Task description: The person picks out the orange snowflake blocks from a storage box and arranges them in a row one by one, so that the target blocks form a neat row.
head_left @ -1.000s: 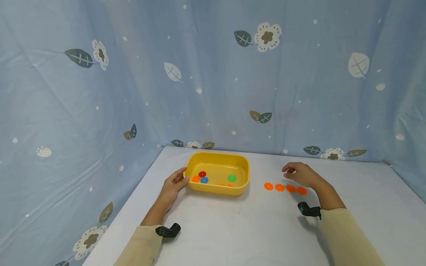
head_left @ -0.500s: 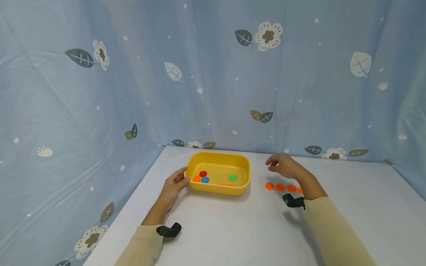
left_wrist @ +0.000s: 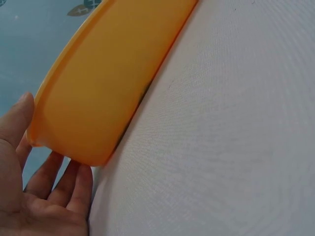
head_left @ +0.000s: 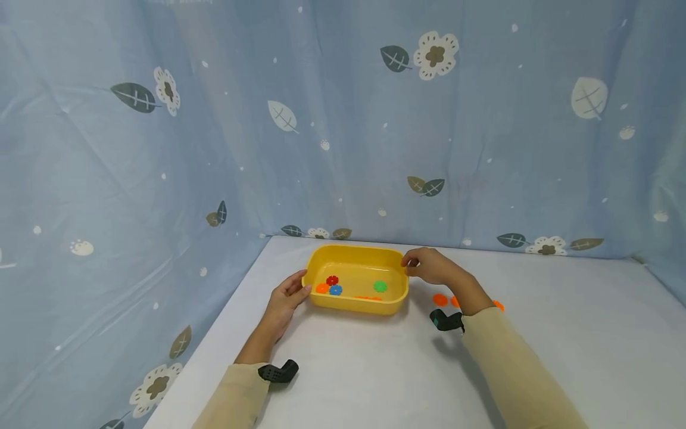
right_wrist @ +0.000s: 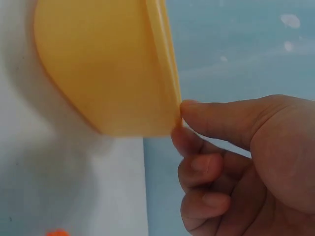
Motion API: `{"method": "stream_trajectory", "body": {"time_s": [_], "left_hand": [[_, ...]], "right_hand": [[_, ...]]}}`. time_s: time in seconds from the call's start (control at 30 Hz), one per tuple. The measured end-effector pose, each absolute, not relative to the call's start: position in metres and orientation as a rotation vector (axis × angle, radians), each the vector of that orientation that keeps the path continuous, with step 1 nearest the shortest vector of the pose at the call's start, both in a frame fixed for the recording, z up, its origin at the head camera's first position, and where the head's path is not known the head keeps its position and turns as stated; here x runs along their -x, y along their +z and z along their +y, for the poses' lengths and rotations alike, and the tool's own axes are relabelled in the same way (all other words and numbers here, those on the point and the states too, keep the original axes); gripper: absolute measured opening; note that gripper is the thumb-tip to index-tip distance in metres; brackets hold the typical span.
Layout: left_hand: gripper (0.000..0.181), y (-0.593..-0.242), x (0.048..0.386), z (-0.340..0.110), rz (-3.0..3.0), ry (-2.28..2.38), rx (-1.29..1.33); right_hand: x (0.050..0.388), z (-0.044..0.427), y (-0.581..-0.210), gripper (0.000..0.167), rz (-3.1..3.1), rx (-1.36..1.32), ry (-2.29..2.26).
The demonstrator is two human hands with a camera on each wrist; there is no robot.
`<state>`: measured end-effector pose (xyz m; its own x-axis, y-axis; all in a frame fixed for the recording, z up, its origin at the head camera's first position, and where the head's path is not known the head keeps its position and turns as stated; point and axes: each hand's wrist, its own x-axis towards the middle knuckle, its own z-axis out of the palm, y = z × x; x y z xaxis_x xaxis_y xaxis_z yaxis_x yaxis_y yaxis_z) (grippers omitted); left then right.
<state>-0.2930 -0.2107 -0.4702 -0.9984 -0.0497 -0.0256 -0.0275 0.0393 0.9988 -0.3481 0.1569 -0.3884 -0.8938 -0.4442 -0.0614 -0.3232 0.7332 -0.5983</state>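
Over on the left, the left hand (head_left: 281, 307) grips the end of a yellow tub (head_left: 354, 305) on the table (head_left: 364, 369); coloured discs (head_left: 335, 290) lie inside. The right hand (head_left: 433, 267) pinches its right rim, orange discs (head_left: 440, 300) by that forearm.

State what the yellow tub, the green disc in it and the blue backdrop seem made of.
Yellow tub: likely moulded plastic, somewhat glossy; smooth walls, pale highlights.
Green disc: probably plastic, from its even colour; too small to judge finish.
Blue backdrop: apparently matte printed fabric, hanging in soft folds.
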Motion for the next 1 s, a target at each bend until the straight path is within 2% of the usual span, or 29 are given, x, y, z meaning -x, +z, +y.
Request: {"method": "stream_trajectory", "body": {"time_s": [0.37,0.83,1.0], "left_hand": [[0.048,-0.473,0.294,-0.212,-2.219,-2.168,-0.024],[0.047,-0.473,0.293,-0.211,-2.251,-2.147,-0.046],[0.047,-0.470,0.292,-0.211,-2.248,-2.155,-0.068]], "right_hand": [[0.351,0.140,-0.386,0.019,2.763,0.614,-0.884],[0.347,0.091,-0.387,0.022,2.696,0.716,-0.862],[0.349,0.075,-0.396,0.018,2.685,0.719,-0.851]]}}
